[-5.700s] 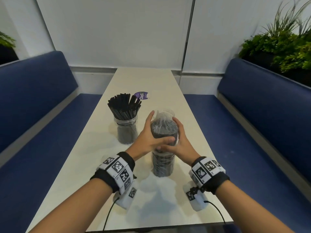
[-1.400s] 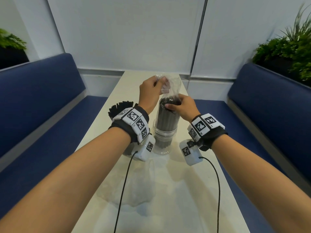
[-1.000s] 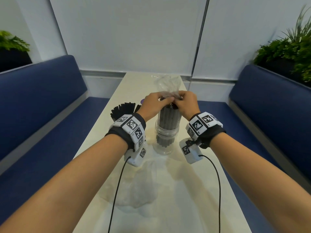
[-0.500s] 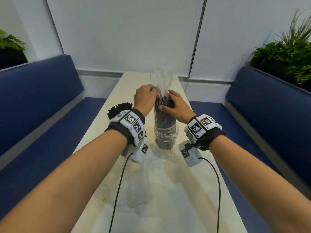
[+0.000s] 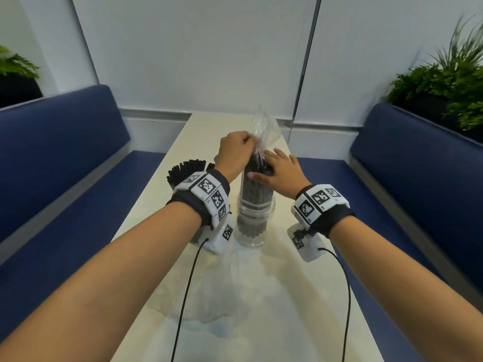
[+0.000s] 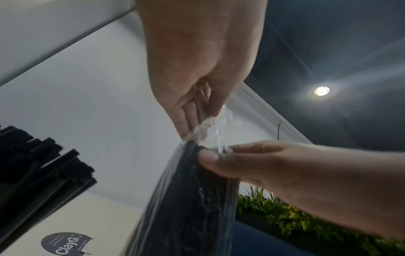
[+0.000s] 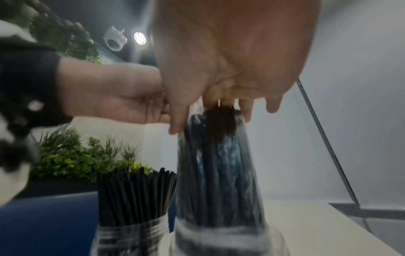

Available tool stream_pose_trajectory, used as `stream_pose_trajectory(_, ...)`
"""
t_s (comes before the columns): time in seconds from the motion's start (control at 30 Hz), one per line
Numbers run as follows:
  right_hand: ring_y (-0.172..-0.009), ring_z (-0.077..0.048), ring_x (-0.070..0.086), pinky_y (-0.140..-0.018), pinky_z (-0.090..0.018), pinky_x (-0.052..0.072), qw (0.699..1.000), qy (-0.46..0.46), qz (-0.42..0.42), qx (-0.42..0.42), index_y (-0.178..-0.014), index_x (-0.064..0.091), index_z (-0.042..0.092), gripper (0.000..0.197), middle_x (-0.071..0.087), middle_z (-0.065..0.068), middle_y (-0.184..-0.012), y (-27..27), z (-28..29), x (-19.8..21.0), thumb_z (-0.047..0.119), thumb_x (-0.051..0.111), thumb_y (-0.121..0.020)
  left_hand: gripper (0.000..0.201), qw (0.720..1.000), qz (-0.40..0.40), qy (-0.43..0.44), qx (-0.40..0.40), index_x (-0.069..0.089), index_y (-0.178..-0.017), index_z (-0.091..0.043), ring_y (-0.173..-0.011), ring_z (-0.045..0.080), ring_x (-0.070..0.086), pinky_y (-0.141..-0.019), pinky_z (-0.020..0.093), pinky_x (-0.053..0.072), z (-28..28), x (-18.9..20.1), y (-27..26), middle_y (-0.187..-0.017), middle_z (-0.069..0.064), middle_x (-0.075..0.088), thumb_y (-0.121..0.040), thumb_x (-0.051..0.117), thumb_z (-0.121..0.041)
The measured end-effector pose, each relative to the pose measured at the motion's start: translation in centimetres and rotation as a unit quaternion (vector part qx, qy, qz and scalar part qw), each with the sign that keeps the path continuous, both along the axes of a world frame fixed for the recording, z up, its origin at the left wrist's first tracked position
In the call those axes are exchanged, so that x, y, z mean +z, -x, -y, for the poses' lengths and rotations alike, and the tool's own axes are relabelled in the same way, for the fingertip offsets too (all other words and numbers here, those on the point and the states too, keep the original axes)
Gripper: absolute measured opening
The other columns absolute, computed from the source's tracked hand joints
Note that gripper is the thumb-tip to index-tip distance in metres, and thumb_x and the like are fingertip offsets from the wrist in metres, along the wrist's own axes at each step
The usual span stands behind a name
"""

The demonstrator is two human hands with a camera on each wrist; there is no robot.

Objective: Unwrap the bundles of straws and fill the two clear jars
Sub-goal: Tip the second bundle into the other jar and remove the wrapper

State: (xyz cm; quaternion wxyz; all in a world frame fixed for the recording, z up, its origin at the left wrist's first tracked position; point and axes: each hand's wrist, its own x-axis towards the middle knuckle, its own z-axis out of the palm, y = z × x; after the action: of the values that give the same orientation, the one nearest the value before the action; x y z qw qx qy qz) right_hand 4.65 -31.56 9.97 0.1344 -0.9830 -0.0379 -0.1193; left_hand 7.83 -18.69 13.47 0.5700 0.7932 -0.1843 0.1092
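A bundle of black straws (image 5: 254, 188) stands upright in a clear jar (image 5: 255, 220) at mid-table, its clear plastic wrapper (image 5: 264, 129) bunched above its top. My left hand (image 5: 248, 142) pinches the wrapper just above the straw tips; the left wrist view shows the left hand (image 6: 197, 128) on the film (image 6: 215, 126). My right hand (image 5: 261, 169) caps the bundle's top, thumb down the near side, fingers over the tips, as the right hand (image 7: 210, 117) shows on the bundle (image 7: 219, 164). A second jar (image 7: 131, 237) to the left holds loose black straws (image 5: 187, 167).
An empty crumpled clear wrapper (image 5: 206, 291) lies on the white table (image 5: 287, 309) near me. A round purple sticker (image 6: 65, 243) sits on the table beyond the jars. Blue bench seats (image 5: 65, 152) flank the table, with plants (image 5: 444, 84) behind the right one.
The left hand moved from the bundle's top to pinching the bunched wrapper higher up. The right hand's fingers spread over the straw tips. The bundle stays in the jar.
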Motion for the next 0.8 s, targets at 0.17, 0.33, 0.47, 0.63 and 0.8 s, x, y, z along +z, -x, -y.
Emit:
stream_pose_trajectory(0.17,-0.129,-0.028,0.038,-0.110,-0.045,0.028,0.985,-0.113,0.133,-0.011,-0.132,0.038,0.009,0.067,0.046,-0.012,-0.136,0.6,0.3,0.3,0.044,0.062,-0.080,0.018,0.997,-0.037,0.064,-0.012,0.072,-0.084,-0.011,-0.086,0.027,0.068,-0.087,0.047,0.054,-0.1,-0.6,-0.6,-0.088,0.011,0.073,-0.085,0.055,-0.017)
stream_pose_trajectory(0.33,-0.088,-0.031,0.057,-0.079,-0.040,0.047,0.971,-0.220,0.096,-0.015,-0.091,0.061,-0.001,0.026,0.065,-0.018,-0.094,0.7,-0.3,0.5,0.022,0.065,-0.081,0.021,0.999,-0.028,0.032,-0.029,0.073,-0.092,-0.013,-0.094,0.025,0.067,-0.091,0.046,0.052,-0.3,-0.9,-0.4,-0.094,0.007,0.073,-0.082,0.059,-0.025)
stream_pose_trajectory(0.47,-0.082,-0.032,0.060,-0.077,-0.043,0.050,0.969,-0.222,0.112,0.005,-0.085,0.065,-0.002,0.022,0.068,-0.018,-0.086,0.2,-0.3,1.0,0.020,0.063,-0.083,0.033,0.997,-0.056,-0.013,-0.055,0.069,-0.105,-0.017,-0.107,0.018,0.061,-0.093,0.029,0.047,-0.5,-1.6,-0.1,-0.108,0.004,0.071,-0.077,0.061,-0.033)
stream_pose_trajectory(0.63,-0.081,-0.026,0.054,-0.078,-0.046,0.048,0.982,-0.156,0.108,0.020,-0.073,0.067,0.012,0.030,0.062,-0.004,-0.071,0.4,-0.2,0.2,0.036,0.054,-0.087,0.026,0.993,-0.074,-0.026,-0.086,0.070,-0.106,-0.012,-0.106,0.013,0.058,-0.087,0.016,0.043,-1.6,-2.4,0.1,-0.108,0.005,0.070,-0.087,0.059,-0.025)
stream_pose_trajectory(0.8,-0.083,-0.029,0.059,-0.080,-0.042,0.048,0.992,-0.125,0.010,0.025,-0.080,0.070,0.014,0.022,0.068,-0.012,-0.083,0.5,-0.2,0.7,0.032,0.059,-0.085,0.023,0.997,-0.027,0.017,-0.070,0.071,-0.101,-0.006,-0.089,0.014,0.061,-0.073,0.008,0.047,-0.8,-2.2,0.4,-0.099,0.006,0.070,-0.091,0.053,-0.015)
